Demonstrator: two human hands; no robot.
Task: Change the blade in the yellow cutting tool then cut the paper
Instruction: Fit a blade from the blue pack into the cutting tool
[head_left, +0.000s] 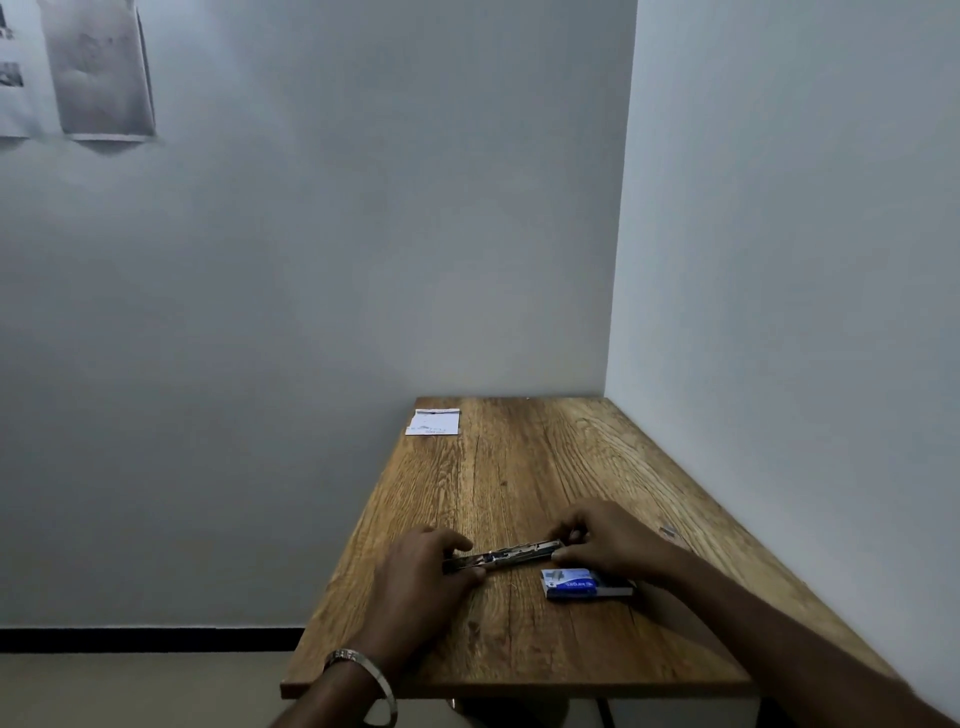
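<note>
Both hands are gripping one cutting tool (503, 555) lying mid-table: left hand (422, 571) pinching its left end, right hand (605, 538) closing on its right end. One blue blade box (584, 583) is sitting just beside the right hand. One paper (433, 421) is lying at the far left edge of the table (524, 478), with bare wood stretching between

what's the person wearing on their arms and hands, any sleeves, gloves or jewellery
Both hands are bare, with no gloves. The left hand has a silver metal bangle around its wrist. The right hand shows nothing on its wrist, and the forearm behind it is uncovered as far as the frame edge. No sleeve shows on either arm. Rings cannot be made out.
</note>
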